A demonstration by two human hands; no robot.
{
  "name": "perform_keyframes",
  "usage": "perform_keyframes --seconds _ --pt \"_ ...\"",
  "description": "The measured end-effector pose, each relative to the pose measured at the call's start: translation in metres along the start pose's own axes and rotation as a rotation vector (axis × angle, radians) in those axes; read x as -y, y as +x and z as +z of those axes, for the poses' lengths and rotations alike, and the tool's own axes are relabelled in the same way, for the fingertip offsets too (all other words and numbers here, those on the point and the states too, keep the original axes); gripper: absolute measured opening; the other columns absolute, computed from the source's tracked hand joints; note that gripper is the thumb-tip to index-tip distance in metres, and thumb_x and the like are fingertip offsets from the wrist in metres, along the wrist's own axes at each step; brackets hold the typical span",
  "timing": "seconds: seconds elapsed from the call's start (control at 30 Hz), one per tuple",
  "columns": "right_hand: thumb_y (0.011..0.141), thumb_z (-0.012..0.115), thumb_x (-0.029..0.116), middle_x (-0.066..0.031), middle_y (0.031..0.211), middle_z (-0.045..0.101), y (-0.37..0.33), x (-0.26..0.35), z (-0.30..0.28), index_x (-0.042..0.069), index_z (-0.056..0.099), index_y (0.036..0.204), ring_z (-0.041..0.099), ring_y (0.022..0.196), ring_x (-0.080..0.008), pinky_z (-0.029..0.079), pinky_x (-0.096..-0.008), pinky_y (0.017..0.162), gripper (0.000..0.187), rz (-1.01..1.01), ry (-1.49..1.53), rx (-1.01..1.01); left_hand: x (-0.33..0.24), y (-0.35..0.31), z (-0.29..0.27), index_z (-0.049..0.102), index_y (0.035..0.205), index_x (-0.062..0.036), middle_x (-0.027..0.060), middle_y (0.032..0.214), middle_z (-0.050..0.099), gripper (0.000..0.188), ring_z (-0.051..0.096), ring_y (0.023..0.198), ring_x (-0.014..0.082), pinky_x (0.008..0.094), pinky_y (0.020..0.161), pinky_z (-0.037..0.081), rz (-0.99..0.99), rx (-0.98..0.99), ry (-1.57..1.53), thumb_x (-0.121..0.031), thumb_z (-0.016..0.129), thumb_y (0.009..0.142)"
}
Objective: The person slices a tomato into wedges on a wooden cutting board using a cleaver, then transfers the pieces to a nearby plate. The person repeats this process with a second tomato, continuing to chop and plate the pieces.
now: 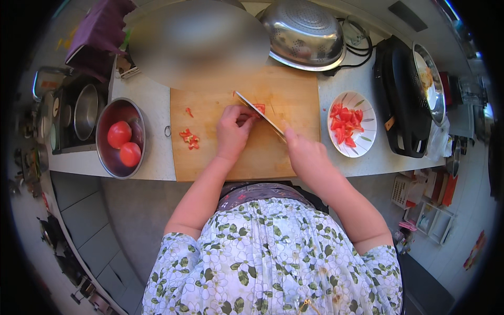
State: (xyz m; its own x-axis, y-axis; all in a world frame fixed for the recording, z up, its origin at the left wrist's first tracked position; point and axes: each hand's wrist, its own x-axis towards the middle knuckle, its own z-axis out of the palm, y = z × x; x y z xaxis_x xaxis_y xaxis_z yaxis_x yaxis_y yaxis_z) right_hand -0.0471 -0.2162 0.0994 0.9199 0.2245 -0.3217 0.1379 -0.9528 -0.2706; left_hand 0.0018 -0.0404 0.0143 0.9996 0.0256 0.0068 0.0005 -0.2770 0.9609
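On the wooden cutting board (210, 165), my left hand (234, 128) has its fingers curled onto a small piece of red tomato (259, 108). A kitchen knife (261, 114) stands on edge across that piece, its blade slanting away to the far left. Its handle end lies in the closed fist of my right hand (307, 153). Small red scraps (189, 138) with pale bits lie at the board's left side. To the right of the board, a white plate (371, 137) with a leaf pattern bears cut tomato chunks (345, 122).
A metal bowl (108, 163) with two whole tomatoes (119, 134) stands left of the board. Behind, a steel colander (307, 31) rests upside down. A black appliance (395, 94) with a steel strainer (441, 107) on it is at the right. The sink (65, 136) lies far left.
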Motion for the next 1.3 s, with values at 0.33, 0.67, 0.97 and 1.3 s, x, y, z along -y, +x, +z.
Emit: perform_keyframes --seconds 0.33,0.67,0.97,1.3 --pt "0.086 0.050 0.006 -0.0214 0.084 0.066 0.026 0.002 0.011 0.002 0.046 0.108 0.065 0.075 -0.0409 0.051 -0.0506 0.062 0.022 -0.081 0.082 -0.157 0.007 -0.013 0.011 0.061 0.085 -0.0007 0.0089 0.095 0.059 0.009 0.067 0.073 0.0181 0.0274 0.066 0.054 0.138 0.034 0.009 0.002 0.068 0.080" --pt "0.090 0.058 0.015 -0.0228 0.076 0.067 -0.023 -0.054 0.023 -0.001 0.048 0.111 0.064 0.062 -0.0375 0.050 -0.0469 0.057 0.029 0.155 0.493 -0.254 0.011 -0.013 -0.008 0.059 0.095 -0.0009 0.0076 0.098 0.057 0.019 0.067 0.079 0.0161 0.0251 0.068 0.056 0.020 0.009 -0.062 0.005 0.068 0.079" --pt "0.092 0.059 0.013 -0.0181 0.081 0.069 -0.047 -0.063 0.004 -0.003 0.046 0.110 0.057 0.047 -0.0156 0.045 -0.0288 0.045 0.028 0.329 0.904 -0.258 0.010 -0.001 -0.023 0.061 0.109 -0.0027 0.0093 0.109 0.060 0.033 0.065 0.080 0.0169 0.0257 0.070 0.055 0.068 0.225 0.088 0.008 0.064 0.077" --pt "0.088 0.062 0.013 -0.0211 0.083 0.068 -0.058 -0.052 0.027 0.002 0.048 0.102 0.065 0.070 -0.0390 0.051 -0.0445 0.060 0.023 0.129 0.707 -0.194 0.012 0.006 -0.022 0.063 0.110 -0.0036 0.0050 0.084 0.064 0.030 0.061 0.074 0.0115 0.0248 0.066 0.052 -0.081 0.238 0.001 0.005 0.063 0.081"
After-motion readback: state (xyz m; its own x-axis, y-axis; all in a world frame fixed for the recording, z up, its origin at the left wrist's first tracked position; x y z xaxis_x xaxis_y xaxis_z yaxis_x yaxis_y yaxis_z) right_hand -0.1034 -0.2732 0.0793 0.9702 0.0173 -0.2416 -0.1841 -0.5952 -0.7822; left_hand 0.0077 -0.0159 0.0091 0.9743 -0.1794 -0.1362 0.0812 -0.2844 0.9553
